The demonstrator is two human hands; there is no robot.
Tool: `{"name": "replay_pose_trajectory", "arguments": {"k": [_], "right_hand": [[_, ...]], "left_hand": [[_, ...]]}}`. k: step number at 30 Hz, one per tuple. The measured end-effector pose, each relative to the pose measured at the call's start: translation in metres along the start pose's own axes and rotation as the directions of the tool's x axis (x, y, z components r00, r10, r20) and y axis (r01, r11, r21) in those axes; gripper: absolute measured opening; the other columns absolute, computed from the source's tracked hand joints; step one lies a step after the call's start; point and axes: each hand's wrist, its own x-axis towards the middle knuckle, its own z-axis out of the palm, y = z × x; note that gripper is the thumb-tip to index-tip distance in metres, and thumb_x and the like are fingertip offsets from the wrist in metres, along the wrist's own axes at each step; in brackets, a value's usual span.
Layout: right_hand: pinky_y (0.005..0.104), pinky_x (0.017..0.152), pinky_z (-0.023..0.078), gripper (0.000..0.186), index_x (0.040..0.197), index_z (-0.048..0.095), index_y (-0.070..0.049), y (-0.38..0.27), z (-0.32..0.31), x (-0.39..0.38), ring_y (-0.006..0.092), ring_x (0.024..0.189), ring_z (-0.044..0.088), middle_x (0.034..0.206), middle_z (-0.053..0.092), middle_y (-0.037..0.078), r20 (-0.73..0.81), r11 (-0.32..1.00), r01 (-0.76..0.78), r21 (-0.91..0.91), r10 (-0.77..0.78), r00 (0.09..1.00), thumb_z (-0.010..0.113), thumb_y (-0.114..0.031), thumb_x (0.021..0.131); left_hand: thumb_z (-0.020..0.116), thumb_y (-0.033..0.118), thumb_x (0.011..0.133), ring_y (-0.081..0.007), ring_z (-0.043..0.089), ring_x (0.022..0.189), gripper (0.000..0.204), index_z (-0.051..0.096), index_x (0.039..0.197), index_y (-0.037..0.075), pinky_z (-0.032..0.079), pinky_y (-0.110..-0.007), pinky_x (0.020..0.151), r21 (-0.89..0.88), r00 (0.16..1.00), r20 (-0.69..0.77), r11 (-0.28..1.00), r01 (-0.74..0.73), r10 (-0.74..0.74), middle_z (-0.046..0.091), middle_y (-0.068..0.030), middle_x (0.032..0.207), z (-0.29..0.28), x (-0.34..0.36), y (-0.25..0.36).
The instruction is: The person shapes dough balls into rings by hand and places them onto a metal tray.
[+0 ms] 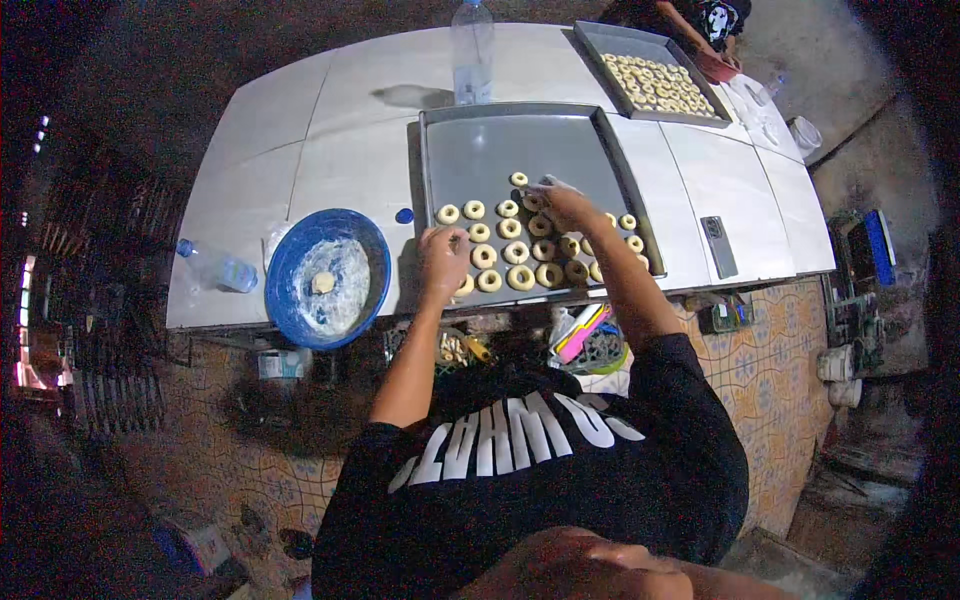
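A large grey metal tray [480,140] carries rows of pale dough rings [520,278] on its nearer half. Over the tray's left edge, my left hand [443,262] is closed, its fingers curled inward beside the leftmost rings; whatever may be between the fingertips is hidden. My right hand [565,208] reaches in over the upper rows with floury fingers stretched out, covering part of some rings. Just left of those fingertips lies a single dough ring [519,179], the farthest one on the tray. A blue basin [378,250] left of the tray holds white flour and a small dough lump [323,283].
Beyond the tray stands a clear bottle [473,60]; another bottle [225,270] lies left of the basin. A blue cap [404,215] sits between basin and tray. On the right are a phone [718,247] and a second filled tray [650,75], near another person's hands [722,52].
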Motion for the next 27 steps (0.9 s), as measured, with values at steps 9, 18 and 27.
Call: {"name": "replay_pose_trajectory", "arguments": {"k": [9,18,27], "right_hand": [[0.0495,0.09,0.049,0.035,0.127,0.062,-0.016,-0.008,-0.014,0.006,0.041,0.104,0.062,0.112,0.064,0.02,0.154,0.93,0.204,-0.305,-0.163,0.974,0.059,-0.023,0.093],[0.0498,0.09,0.049,0.039,0.134,0.059,-0.023,0.003,-0.011,0.003,0.04,0.104,0.063,0.116,0.063,0.02,0.139,0.985,0.09,-0.148,-0.069,0.988,0.056,-0.019,0.095],[0.0459,0.092,0.051,0.029,0.114,0.068,-0.021,0.001,-0.007,-0.005,0.0368,0.11,0.06,0.109,0.067,0.013,0.041,0.957,0.187,-0.223,-0.182,0.982,0.068,-0.028,0.086]], "left_hand": [[0.069,0.02,0.082,-0.0367,0.064,0.095,0.014,0.072,0.092,0.011,0.05,-0.045,0.085,0.094,0.999,0.039,0.995,-0.036,0.033,0.069,-0.0135,0.095,-0.003,0.002,-0.006],[0.07,0.009,0.08,-0.0364,0.06,0.095,0.006,0.07,0.084,0.005,0.047,-0.047,0.086,0.045,0.996,0.056,0.997,-0.067,0.065,0.069,-0.0155,0.09,-0.009,0.001,0.017],[0.069,0.007,0.08,-0.0356,0.061,0.097,0.008,0.07,0.086,0.003,0.048,-0.045,0.088,0.055,0.998,0.066,0.998,-0.005,0.002,0.07,-0.0154,0.094,-0.014,0.0,0.025]]}}
